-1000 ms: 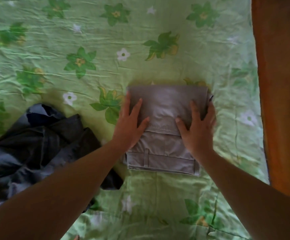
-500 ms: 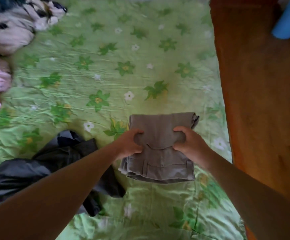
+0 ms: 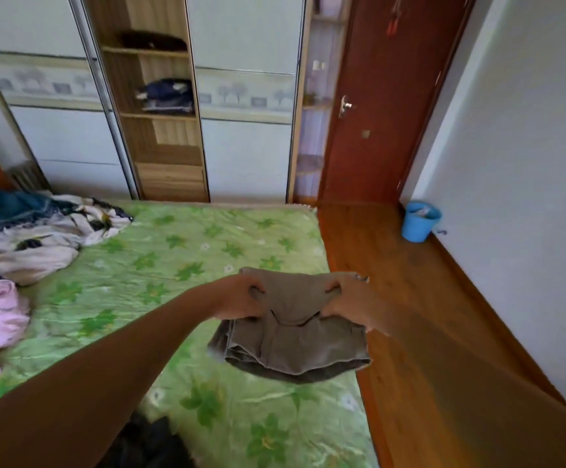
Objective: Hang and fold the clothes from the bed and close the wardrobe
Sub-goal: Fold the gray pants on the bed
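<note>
Left hand (image 3: pixel 241 298) and right hand (image 3: pixel 349 305): I see both clamped on the folded grey-brown trousers (image 3: pixel 295 346), fingers curled into the top fold, one hand at each side. The bundle hangs in the air over the right edge of the bed (image 3: pixel 173 265). Loose clothes pile (image 3: pixel 31 238) at the bed's far left; dark garment (image 3: pixel 153 444) at its near edge. Beyond the bed's far end, the wardrobe (image 3: pixel 160 130) has one section open.

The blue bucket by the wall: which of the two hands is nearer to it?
Right. The right hand grips the folded grey garment on the side toward the blue bucket; the left hand grips its other side, over the bed, farther away.
</note>
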Action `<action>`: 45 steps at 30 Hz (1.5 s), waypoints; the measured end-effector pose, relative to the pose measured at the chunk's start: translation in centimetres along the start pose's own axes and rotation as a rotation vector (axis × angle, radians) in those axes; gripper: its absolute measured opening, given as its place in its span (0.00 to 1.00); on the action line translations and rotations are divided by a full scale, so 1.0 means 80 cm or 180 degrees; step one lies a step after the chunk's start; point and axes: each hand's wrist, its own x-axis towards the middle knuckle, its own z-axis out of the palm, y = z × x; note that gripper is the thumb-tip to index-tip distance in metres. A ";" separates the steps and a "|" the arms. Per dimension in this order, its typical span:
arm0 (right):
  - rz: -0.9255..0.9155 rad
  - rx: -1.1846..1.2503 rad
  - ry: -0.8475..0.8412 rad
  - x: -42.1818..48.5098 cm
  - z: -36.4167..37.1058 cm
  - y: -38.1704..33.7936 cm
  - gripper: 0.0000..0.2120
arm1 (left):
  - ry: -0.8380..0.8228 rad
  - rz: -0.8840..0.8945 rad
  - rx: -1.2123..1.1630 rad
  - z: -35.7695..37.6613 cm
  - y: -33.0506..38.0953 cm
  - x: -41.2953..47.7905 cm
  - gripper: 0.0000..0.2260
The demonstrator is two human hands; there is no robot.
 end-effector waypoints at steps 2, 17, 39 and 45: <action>0.0087 -0.0009 0.0158 -0.048 -0.041 -0.029 0.11 | 0.0001 0.0273 0.0025 -0.036 0.040 -0.029 0.18; 0.0698 0.0323 0.1099 -0.396 -0.268 -0.076 0.11 | -0.0324 0.1332 0.0615 -0.149 0.354 -0.211 0.11; 0.1225 0.0464 0.1916 -0.651 -0.460 0.305 0.07 | -0.0869 0.2161 0.0791 0.137 0.790 -0.193 0.18; 0.1074 0.0357 0.1684 -0.598 -0.516 0.352 0.10 | -0.0781 0.1952 0.0684 0.149 0.826 -0.133 0.16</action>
